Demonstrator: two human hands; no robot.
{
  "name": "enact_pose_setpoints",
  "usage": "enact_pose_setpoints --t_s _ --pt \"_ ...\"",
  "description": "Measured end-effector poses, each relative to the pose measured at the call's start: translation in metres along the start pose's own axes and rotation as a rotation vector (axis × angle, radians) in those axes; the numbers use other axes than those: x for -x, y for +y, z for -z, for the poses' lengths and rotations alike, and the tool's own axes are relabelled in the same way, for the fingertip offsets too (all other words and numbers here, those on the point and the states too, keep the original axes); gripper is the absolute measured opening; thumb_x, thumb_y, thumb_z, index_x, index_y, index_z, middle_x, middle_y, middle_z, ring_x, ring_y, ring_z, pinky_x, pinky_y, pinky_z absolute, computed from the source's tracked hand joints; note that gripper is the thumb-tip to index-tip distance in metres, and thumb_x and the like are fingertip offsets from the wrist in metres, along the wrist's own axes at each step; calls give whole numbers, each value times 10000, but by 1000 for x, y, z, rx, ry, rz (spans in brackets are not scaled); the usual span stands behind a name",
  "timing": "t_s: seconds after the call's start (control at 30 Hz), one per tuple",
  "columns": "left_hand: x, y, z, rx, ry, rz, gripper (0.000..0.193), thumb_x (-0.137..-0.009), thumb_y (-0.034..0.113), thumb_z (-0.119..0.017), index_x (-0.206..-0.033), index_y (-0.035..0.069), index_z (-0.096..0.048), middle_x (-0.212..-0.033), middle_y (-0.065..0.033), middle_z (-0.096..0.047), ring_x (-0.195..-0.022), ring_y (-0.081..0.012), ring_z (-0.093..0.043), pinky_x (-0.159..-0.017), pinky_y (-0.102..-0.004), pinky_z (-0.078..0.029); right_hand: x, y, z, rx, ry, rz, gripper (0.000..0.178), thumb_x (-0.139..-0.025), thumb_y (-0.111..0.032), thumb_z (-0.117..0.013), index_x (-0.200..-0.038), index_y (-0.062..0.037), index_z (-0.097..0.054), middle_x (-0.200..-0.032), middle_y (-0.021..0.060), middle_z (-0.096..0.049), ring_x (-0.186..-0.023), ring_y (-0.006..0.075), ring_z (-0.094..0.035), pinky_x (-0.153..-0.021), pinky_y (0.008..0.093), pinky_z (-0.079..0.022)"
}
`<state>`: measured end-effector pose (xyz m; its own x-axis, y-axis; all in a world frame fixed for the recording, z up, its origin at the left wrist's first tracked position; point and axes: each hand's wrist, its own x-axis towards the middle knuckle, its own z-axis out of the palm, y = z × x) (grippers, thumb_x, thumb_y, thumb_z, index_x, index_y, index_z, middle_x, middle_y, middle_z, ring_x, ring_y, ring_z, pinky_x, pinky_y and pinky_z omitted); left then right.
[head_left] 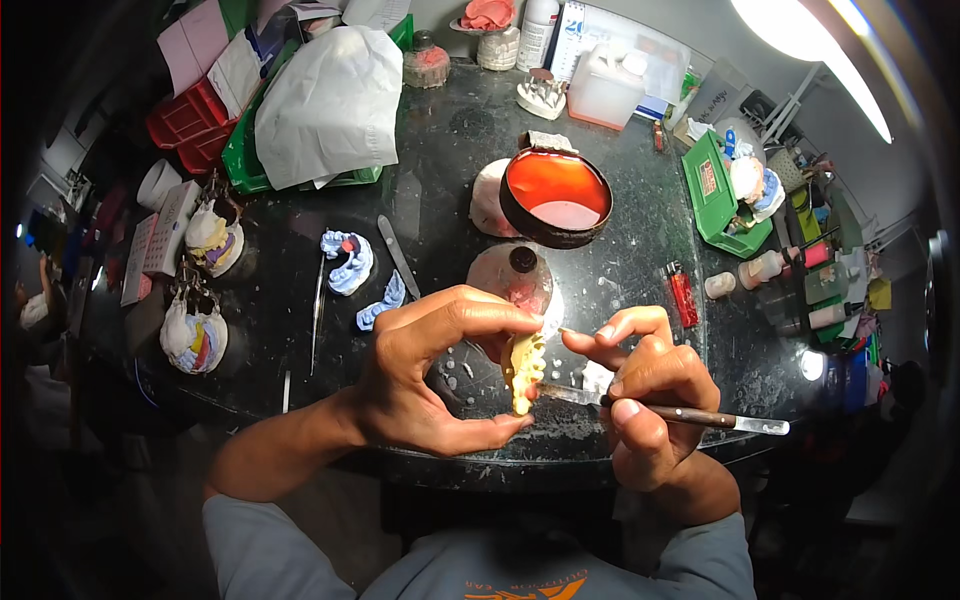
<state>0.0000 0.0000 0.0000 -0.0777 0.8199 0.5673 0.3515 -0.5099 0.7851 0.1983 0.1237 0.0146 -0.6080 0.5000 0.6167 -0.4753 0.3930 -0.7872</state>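
Observation:
My left hand grips a yellow dental cast by its two ends, between thumb and fingers, with the tooth row facing right. My right hand is closed around the brown handle of a wax knife. The knife's metal blade points left and reaches the tooth side of the cast; whether it touches cannot be told. Just beyond the hands stands a glass spirit lamp with a dark top. Behind it, a round dark pan of red wax sits tilted beside a pale round base.
Blue dental casts and a metal spatula lie left of the lamp. Mounted casts stand farther left. A red lighter and a green box are on the right. A paper-covered green tray stands at the back left.

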Motion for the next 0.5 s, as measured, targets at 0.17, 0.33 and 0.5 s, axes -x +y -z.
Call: enact_pose_setpoints --t_s 0.17,0.33,0.5 --pt "-1 -1 1 9 -2 -5 696 -606 36 -928 -1218 -72 -615 -1143 -205 -670 -1040 -221 -692 -890 -301 -563 -2 0 1 76 -43 34 64 -782 -22 -608 -830 17 -594 -658 79 -582 -912 325 -621 -898 487 -570" --pt "-1 0 1 -5 -8 -3 695 -603 41 -930 -1214 -74 -619 -1141 -203 -670 -1029 -220 -695 -880 -299 -568 -3 -4 2 72 -81 34 91 -750 -45 -628 -818 10 -602 -664 82 -591 -918 333 -627 -921 471 -529" --pt "0 1 1 -13 1 -1 695 -601 46 -933 -1210 -76 -621 -1136 -202 -671 -1022 -222 -698 -880 -299 -567 -5 -4 3 85 -92 48 112 -724 -61 -639 -809 4 -603 -667 82 -593 -922 332 -626 -941 469 -518"
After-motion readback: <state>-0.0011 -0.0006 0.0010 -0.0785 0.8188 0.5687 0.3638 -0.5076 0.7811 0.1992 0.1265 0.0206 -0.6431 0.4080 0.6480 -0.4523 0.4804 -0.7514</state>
